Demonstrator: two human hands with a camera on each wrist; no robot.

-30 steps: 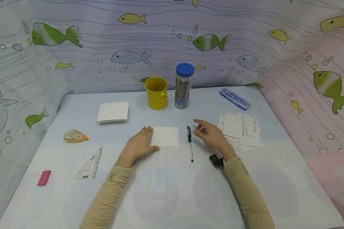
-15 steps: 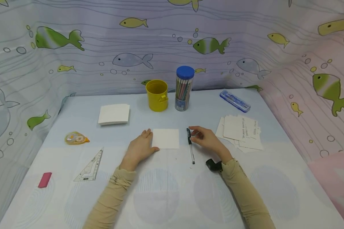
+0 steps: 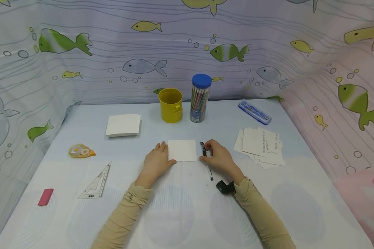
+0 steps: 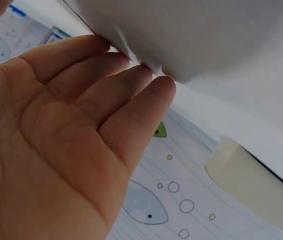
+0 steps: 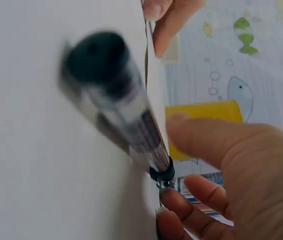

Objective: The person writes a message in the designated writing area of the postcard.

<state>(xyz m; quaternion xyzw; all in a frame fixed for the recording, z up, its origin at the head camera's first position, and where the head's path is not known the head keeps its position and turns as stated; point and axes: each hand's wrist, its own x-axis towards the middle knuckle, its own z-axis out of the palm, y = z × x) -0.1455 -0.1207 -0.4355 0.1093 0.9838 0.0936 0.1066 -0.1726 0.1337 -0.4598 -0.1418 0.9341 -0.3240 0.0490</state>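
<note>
So the blank card [image 3: 182, 150] sits flat around the middle of the table [image 3: 180, 214], a bit toward the near edge, and nothing is written on it as far as I can see. The left hand [image 3: 157, 162] lies flat on the table with straight fingers, its fingertips pressing the card's left edge, holding nothing. The right hand [image 3: 219, 159] is just off the card's right edge, with its fingers curling around the pen [image 3: 206, 159]. The wrist view shows thumb and fingers closing on the barrel, and the cap looks to be on. The pen seems to lie on the table or just barely off it, can't tell which.

Progress-wise, I'd say it's early in this round: card is placed and steadied, pen is being grabbed, writing not yet started. The messy pile of written cards [image 3: 261, 145] near the right edge suggests several are already finished, and the neat stack of blank cards [image 3: 123, 125] toward the far left says there's more to go.
</note>
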